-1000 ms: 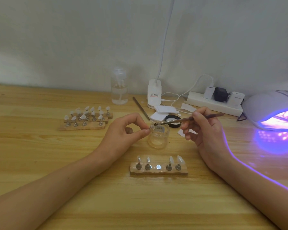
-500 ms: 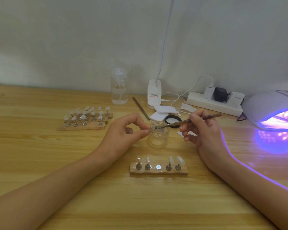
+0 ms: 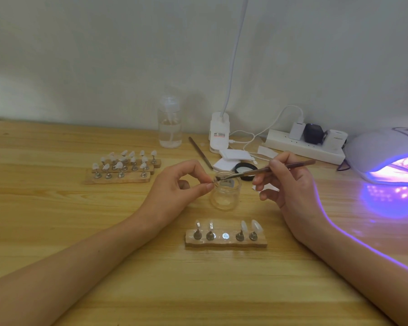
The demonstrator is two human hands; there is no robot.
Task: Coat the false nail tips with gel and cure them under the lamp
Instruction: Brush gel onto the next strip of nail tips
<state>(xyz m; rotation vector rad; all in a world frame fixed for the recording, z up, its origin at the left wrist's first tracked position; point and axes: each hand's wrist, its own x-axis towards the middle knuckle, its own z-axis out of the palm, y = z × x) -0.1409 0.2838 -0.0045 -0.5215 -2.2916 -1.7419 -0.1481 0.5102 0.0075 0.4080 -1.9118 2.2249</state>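
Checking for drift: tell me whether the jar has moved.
No. The jar sits where it did, right behind the middle of the near stand, same gap from the power strip.

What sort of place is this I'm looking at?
Most likely a home nail-art workbench: a white domed curing lamp glowing purple, false nail tips on metal stands along a wooden strip, and a small clear glass jar on a light wooden table.

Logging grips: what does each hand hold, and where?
Right hand grips the brush mid-handle; left hand pinches a tiny item between thumb and forefinger, too small to identify.
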